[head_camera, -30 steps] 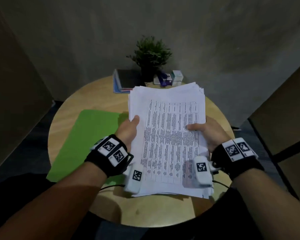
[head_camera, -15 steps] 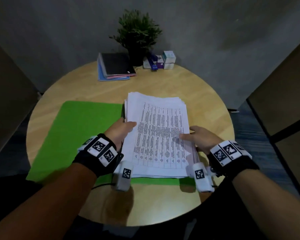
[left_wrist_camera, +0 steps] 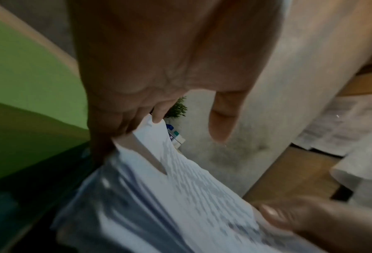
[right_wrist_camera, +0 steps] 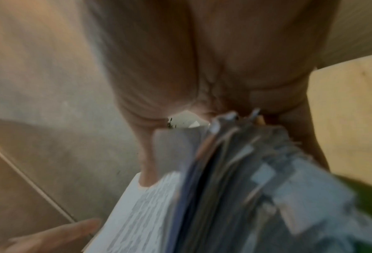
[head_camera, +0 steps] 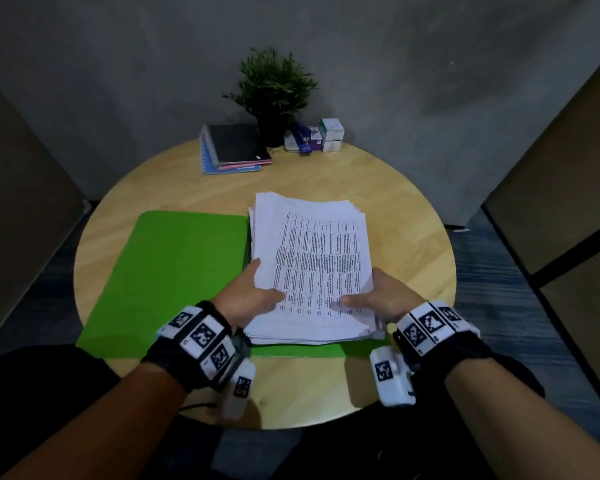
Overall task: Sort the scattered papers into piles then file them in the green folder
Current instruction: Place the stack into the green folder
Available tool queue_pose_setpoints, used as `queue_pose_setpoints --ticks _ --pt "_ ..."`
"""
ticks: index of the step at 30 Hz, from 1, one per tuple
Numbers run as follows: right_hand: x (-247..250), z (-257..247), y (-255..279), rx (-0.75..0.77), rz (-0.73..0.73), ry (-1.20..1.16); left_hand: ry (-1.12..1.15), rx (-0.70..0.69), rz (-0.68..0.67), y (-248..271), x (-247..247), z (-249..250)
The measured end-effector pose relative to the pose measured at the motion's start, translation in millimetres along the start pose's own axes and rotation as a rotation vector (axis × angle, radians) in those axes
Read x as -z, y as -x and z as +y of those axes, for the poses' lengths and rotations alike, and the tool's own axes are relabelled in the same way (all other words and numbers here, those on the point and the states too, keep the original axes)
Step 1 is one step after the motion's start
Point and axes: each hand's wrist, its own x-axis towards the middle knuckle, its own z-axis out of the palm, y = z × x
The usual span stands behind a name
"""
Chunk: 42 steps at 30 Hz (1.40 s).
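Gripping one gathered paper stack (head_camera: pixel 309 268) by its near corners, left hand (head_camera: pixel 253 296) and right hand (head_camera: pixel 378 294) rest it on the open green folder's (head_camera: pixel 181 271) right half. Sorting looks done; closing the folder remains.

My left hand (head_camera: pixel 248 296) and right hand (head_camera: pixel 378 296) hold the near edge of the paper stack (head_camera: pixel 312 268), which blocks the way straight ahead between them. Left of my left hand the open green folder (head_camera: pixel 184 271) lies flat, easy to pass over. Right of my right hand is bare table (head_camera: pixel 409 237). Far ahead, beyond the stack, notebooks (head_camera: pixel 234 148), a potted plant (head_camera: pixel 274 95), a stapler (head_camera: pixel 302 138) and small boxes (head_camera: pixel 331 135) line the far rim.
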Motion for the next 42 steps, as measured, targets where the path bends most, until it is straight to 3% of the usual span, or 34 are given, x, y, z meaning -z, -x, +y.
queue_pose_setpoints --ticks 4,8,11,13,18,21,24,27,31,36,42 --pt "-13.2 -3.1 4.6 0.018 0.017 -0.117 0.082 0.004 0.045 1.8 -9.0 4.2" --pt "-1.9 -4.4 10.6 -0.063 0.042 -0.056 -0.055 0.038 0.052 2.8 6.5 9.6" --pt "18.1 -9.7 -4.8 -0.129 0.095 0.001 -0.184 -0.035 0.136 -4.8 17.3 36.4" --pt "32.4 -19.2 -17.3 -0.123 0.094 0.003 -0.155 -0.054 0.199 -18.4 23.9 59.7" --pt "58.5 -39.6 -62.4 -0.154 0.087 0.008 -0.079 0.025 0.255 -63.2 31.7 97.0" --pt "60.4 -42.3 -90.2 -0.218 0.045 0.12 -0.237 0.059 0.268 -89.1 26.7 96.5" --pt "56.1 -52.3 -106.7 -0.182 0.016 0.264 -0.376 0.081 0.242 -95.2 18.7 95.9" --pt "52.8 -52.3 -118.1 -0.104 0.009 0.278 -0.447 0.078 0.224 -105.4 22.4 96.6" --pt "44.7 -38.8 -122.2 -0.128 0.079 0.251 -0.464 0.052 0.264 -121.6 26.7 87.6" --pt "39.1 -42.4 -98.2 -0.137 0.095 0.093 -0.083 0.03 0.37 -118.8 27.6 66.9" --pt "25.1 -31.6 -19.2 -0.148 0.033 0.148 -0.176 0.044 0.193 -40.3 39.3 35.5"
